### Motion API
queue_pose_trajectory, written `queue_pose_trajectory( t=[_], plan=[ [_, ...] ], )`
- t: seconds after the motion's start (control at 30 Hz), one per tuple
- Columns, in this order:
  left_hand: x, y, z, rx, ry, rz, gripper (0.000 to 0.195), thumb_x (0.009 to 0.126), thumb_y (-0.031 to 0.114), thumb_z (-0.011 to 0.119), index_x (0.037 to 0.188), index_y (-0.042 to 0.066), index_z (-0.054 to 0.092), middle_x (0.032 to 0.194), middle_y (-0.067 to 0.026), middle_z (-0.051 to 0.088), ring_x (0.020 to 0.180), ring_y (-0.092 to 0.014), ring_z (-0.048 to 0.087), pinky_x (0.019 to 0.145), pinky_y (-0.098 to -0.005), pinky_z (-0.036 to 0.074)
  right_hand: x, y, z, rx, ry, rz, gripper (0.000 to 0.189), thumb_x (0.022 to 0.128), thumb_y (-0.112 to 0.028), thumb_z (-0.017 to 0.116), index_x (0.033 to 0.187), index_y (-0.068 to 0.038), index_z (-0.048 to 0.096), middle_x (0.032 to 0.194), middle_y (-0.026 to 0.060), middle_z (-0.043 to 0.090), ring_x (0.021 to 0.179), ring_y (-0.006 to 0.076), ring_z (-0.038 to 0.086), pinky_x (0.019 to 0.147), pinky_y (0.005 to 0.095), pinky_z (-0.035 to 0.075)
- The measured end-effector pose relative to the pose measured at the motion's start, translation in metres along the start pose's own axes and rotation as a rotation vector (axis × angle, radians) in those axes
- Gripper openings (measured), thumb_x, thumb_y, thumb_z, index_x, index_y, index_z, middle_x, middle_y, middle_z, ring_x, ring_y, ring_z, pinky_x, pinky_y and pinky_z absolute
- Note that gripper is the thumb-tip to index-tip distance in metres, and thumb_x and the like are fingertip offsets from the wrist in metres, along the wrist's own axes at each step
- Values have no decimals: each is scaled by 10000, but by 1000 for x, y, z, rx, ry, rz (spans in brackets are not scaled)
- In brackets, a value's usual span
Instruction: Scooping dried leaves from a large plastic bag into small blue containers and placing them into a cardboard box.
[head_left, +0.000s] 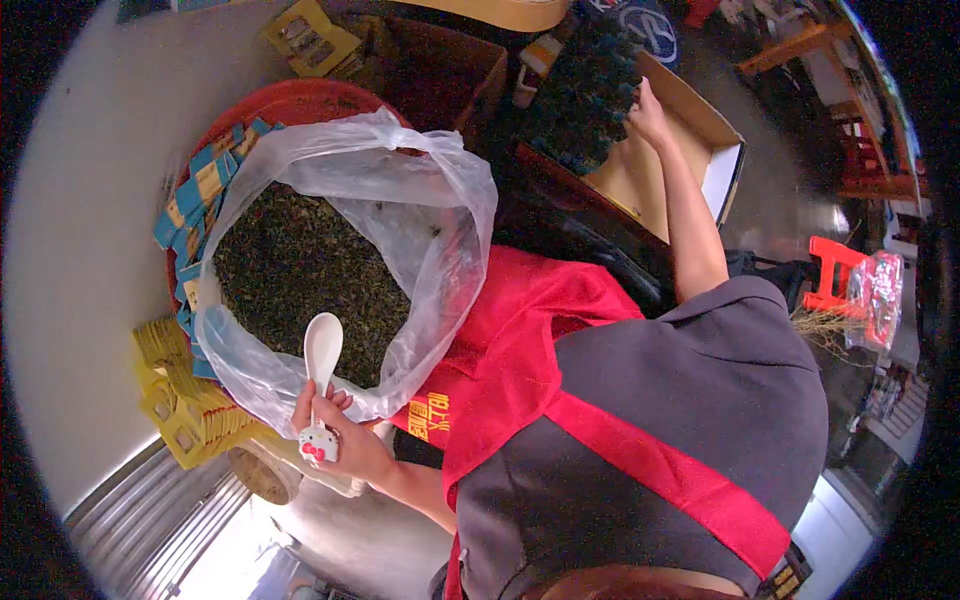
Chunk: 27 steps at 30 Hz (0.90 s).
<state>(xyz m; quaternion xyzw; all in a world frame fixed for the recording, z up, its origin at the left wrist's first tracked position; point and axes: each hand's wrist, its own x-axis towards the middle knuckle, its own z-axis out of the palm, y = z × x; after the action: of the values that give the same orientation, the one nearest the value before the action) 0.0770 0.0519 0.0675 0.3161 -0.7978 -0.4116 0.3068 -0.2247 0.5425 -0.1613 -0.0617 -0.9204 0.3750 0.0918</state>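
Note:
My left hand (349, 442) grips a white spoon (324, 345) by its handle, which ends in a cat-face ornament with a red bow. The spoon's bowl is over dried, chopped dark-green leaves (300, 277), and it looks bare. A large clear plastic bag (442, 195) holds the leaves, its mouth spread wide. The bag sits in a red round tub (315, 94). Off to the upper right, my right hand (649, 116) reaches into an open cardboard box (690, 112), against a mass of dark bluish pieces (585, 97). Its fingers are mostly hidden there.
Blue packets (199, 187) line the tub's left side. Yellow cut-out cards (184, 405) stack beside it, with more yellow cards (311, 37) at the top near a brown carton (442, 67). A red plastic stool (832, 270) and a clear bag (876, 296) lie at the right.

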Motion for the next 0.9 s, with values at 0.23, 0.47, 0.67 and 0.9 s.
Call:
queue_pose_trajectory(
  t=[0.23,0.47,0.67,0.9],
  plan=[
    [2,4,6,0,4,9,179,943,63,525,1046,-65,598,919,-128,648,680,-141,611,598,-232,514,-4,5,-5,40,0,-4,492,788,-44,555,1253,-59,392,1132,207,570,1075,380,552,901,395,442],
    [2,-9,-2,-44,-11,-61,163,910,15,561,1037,-53,635,882,-95,650,709,-121,606,619,-245,500,-13,-58,-43,-46,254,-75,315,799,-35,606,1114,-26,605,1079,113,632,1038,226,588,940,342,448],
    [5,-9,6,-96,-20,15,128,856,-22,615,971,-3,669,835,-94,668,692,-133,615,623,-264,489,-66,-219,-49,110,541,-537,132,950,-30,505,1056,8,572,1003,112,640,890,189,624,806,299,499],
    [11,-7,-5,-13,-72,33,164,826,-18,638,983,26,660,871,-129,664,731,-229,645,661,-311,493,-80,-432,31,461,-133,-1252,203,851,78,556,1050,42,574,992,177,634,918,294,621,810,353,489]
  ],
)
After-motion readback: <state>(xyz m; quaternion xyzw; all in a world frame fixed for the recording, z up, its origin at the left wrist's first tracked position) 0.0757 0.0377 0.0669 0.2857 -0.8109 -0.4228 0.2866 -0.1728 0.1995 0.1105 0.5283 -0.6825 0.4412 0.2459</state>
